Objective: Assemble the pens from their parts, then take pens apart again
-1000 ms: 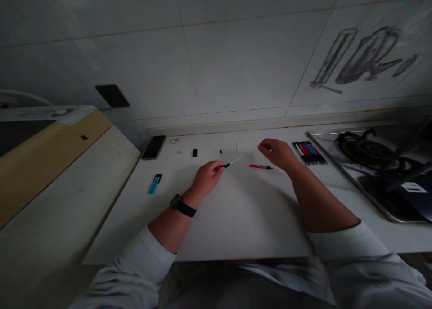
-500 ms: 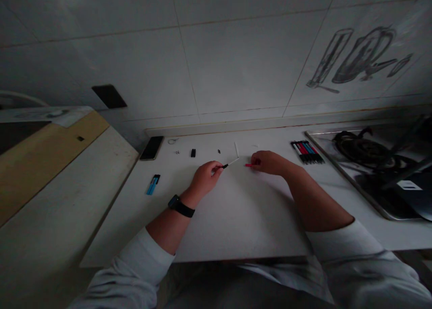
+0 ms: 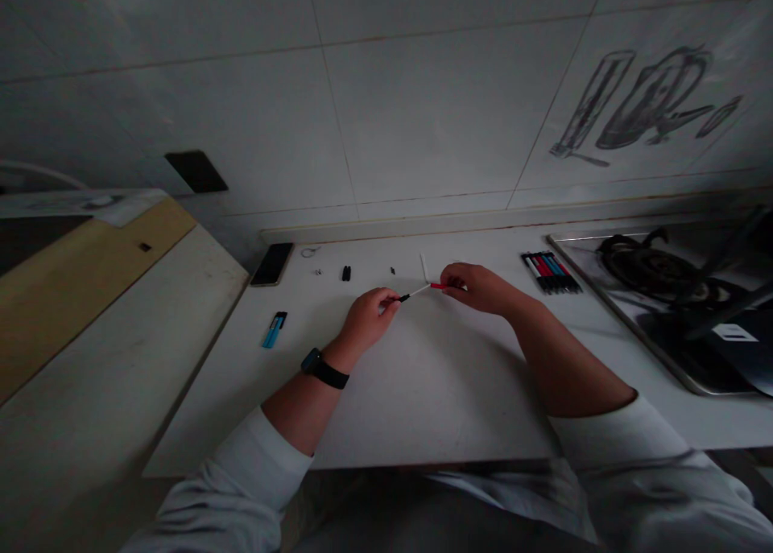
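Observation:
Between its fingertips my left hand [image 3: 367,315] pinches a black pen grip section [image 3: 404,298] with a thin white refill [image 3: 419,290] sticking out to the right. My right hand [image 3: 474,287] is closed on a red pen barrel [image 3: 439,286], whose left end meets the refill's tip; whether the refill is inside it I cannot tell. Just behind that meeting point a white refill tube [image 3: 423,266] lies on the table. Small black parts [image 3: 392,271] and a pair of larger black pieces [image 3: 346,274] lie farther left.
Several assembled pens [image 3: 549,272] lie in a row at right, beside a gas stove [image 3: 646,275]. Blue barrels [image 3: 274,333] lie at left, a phone [image 3: 271,264] behind them. Tiny metal bits [image 3: 317,272] and a thin ring [image 3: 310,252] rest near the wall.
My right hand has moved left and slightly away from me, bringing the red barrel up to the refill's tip. My left hand has stayed nearly still.

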`<state>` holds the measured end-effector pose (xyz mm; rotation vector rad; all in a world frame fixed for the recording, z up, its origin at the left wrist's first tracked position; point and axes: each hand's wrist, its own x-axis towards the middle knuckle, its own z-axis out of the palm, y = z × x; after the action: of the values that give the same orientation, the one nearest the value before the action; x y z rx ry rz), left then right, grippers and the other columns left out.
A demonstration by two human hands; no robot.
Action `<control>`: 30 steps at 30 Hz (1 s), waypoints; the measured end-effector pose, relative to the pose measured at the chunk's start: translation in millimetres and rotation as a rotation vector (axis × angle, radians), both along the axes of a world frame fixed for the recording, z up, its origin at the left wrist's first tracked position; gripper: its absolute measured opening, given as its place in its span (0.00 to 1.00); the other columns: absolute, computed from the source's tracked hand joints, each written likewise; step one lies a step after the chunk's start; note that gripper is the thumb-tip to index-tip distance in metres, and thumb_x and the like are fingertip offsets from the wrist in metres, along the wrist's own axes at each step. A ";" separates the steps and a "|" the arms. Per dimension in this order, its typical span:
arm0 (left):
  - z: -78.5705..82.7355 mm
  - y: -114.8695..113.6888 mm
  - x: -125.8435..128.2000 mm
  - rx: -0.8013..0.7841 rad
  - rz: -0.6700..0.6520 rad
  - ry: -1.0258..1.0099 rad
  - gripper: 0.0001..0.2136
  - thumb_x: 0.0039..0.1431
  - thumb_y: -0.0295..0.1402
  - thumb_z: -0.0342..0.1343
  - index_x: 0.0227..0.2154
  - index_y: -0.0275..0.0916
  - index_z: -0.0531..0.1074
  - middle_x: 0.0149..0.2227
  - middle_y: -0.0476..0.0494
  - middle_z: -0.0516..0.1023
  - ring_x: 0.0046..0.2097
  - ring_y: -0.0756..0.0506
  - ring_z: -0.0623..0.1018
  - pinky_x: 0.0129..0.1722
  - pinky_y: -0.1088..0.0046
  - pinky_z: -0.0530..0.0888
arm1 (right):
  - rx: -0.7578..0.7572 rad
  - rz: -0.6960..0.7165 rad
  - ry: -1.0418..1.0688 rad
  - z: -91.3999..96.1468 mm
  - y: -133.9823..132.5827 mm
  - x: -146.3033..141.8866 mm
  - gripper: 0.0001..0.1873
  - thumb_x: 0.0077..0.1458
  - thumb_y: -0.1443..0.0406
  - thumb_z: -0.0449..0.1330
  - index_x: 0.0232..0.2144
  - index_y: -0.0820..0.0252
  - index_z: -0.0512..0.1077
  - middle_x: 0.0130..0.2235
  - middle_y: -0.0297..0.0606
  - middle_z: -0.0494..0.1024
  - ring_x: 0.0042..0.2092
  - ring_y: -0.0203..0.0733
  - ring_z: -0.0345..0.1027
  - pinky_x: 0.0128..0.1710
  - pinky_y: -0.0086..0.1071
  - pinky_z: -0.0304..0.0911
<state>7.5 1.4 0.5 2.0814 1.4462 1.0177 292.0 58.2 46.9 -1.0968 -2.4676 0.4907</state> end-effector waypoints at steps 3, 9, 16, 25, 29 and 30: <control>0.2 -0.1 0.5 0.003 -0.010 0.009 0.06 0.64 0.29 0.59 0.42 0.41 0.77 0.41 0.46 0.83 0.42 0.46 0.81 0.47 0.65 0.77 | 0.028 0.002 -0.003 -0.8 -0.1 -1.8 0.07 0.62 0.60 0.59 0.38 0.57 0.74 0.36 0.39 0.78 0.35 0.40 0.70 0.36 0.32 0.62; 1.6 -0.1 -0.1 0.041 -0.012 0.040 0.04 0.63 0.29 0.60 0.40 0.41 0.77 0.39 0.46 0.81 0.41 0.46 0.80 0.46 0.65 0.76 | 0.087 0.021 -0.012 -2.9 -0.6 -5.7 0.07 0.62 0.62 0.59 0.39 0.57 0.75 0.37 0.40 0.77 0.36 0.40 0.69 0.37 0.32 0.61; 7.6 -2.4 -0.7 0.101 -0.013 0.071 0.04 0.62 0.28 0.60 0.39 0.41 0.77 0.38 0.46 0.78 0.42 0.46 0.78 0.46 0.67 0.75 | 0.131 0.083 0.002 -5.8 -7.0 -13.6 0.07 0.62 0.64 0.59 0.40 0.58 0.77 0.39 0.41 0.78 0.39 0.42 0.71 0.41 0.33 0.63; 9.0 -3.6 1.7 0.079 -0.049 0.054 0.04 0.64 0.30 0.60 0.39 0.41 0.78 0.38 0.46 0.79 0.42 0.46 0.78 0.45 0.67 0.74 | 0.129 0.102 0.020 -4.9 -19.9 -29.8 0.08 0.63 0.66 0.58 0.41 0.57 0.77 0.39 0.41 0.78 0.40 0.42 0.71 0.41 0.32 0.63; 8.2 -2.6 0.9 0.070 -0.050 0.059 0.04 0.65 0.31 0.58 0.40 0.41 0.78 0.38 0.46 0.80 0.42 0.46 0.78 0.45 0.67 0.74 | 0.154 0.107 0.048 -5.6 -20.3 -31.4 0.07 0.62 0.67 0.58 0.40 0.58 0.77 0.39 0.41 0.78 0.41 0.42 0.71 0.42 0.32 0.63; 7.6 -2.2 0.6 0.064 -0.049 0.063 0.05 0.66 0.31 0.58 0.40 0.41 0.79 0.38 0.46 0.80 0.42 0.45 0.78 0.45 0.67 0.74 | 0.163 0.113 0.052 -6.2 -19.8 -31.5 0.07 0.62 0.67 0.58 0.40 0.58 0.77 0.39 0.41 0.78 0.41 0.42 0.71 0.42 0.32 0.63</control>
<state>8.0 -0.8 8.2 2.2014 1.4028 1.0000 260.5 38.4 40.7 -0.8738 -2.4837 0.3385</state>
